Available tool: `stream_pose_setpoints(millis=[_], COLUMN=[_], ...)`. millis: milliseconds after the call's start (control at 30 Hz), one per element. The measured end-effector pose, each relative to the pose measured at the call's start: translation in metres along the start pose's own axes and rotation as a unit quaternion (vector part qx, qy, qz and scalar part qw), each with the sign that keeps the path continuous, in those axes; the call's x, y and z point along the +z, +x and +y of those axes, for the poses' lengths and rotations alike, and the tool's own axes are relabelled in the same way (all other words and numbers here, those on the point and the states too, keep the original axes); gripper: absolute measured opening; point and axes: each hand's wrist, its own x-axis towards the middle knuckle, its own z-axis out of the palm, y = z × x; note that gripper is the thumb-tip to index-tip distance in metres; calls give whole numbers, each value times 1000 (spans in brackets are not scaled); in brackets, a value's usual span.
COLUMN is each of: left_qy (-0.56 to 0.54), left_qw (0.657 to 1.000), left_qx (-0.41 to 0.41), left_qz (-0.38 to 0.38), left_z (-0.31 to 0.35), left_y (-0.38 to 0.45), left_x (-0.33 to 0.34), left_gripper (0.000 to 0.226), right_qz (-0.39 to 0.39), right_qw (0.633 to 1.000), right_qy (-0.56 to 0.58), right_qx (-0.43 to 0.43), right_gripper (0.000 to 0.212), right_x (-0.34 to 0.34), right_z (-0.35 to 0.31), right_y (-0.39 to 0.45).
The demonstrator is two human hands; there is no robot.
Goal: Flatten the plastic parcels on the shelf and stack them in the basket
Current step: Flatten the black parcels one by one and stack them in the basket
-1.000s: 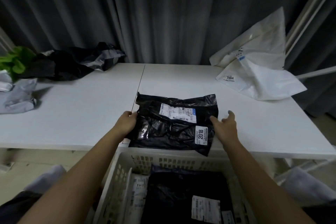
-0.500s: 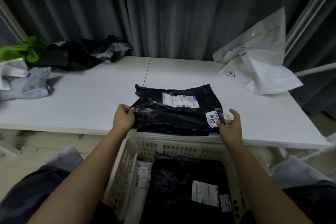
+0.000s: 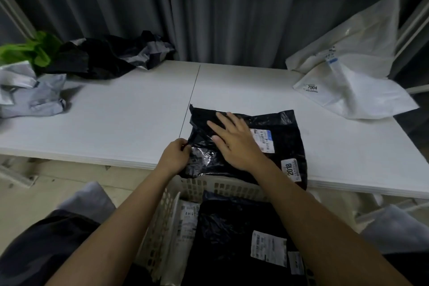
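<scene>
A black parcel (image 3: 253, 144) lies at the near edge of the white bench (image 3: 116, 123), overhanging the basket (image 3: 167, 211). The left hand (image 3: 174, 158) pinches its left edge; the right hand (image 3: 236, 141) presses on top, fingers straight and spread. Another black parcel (image 3: 222, 239) lies in the basket

A black parcel (image 3: 285, 146) lies at the tabletop (image 3: 116, 123) front edge, above the basket (image 3: 162, 220). The left hand (image 3: 175, 158) pinches its left edge; the right hand (image 3: 236, 141) presses flat on top.
</scene>
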Motion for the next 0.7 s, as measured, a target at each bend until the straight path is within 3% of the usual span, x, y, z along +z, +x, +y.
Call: stream_pose_setpoints(millis=[133, 267, 533, 600, 700], left_qy=[-3, -2, 35, 78, 259], left_qw=[1000, 999, 996, 993, 963], left_qx=[4, -42, -81, -82, -77], left_qz=[29, 34, -7, -25, -10], left_z=[-5, -16, -23, -19, -6], left_y=[11, 16, 23, 21, 17], left_x=[-1, -6, -8, -9, -9], left_gripper=[24, 30, 34, 28, 17], right_qz=[-90, -135, -109, -114, -150], right_qw=[992, 983, 981, 980, 973], right_qy=[-90, -93, -107, -111, -124], right_qx=[-16, 80, 118, 119, 124], right_gripper=[59, 61, 65, 65, 66], right_x=[25, 45, 70, 70, 68], right_z=[0, 15, 23, 23, 22], right_y=[42, 52, 52, 51, 55])
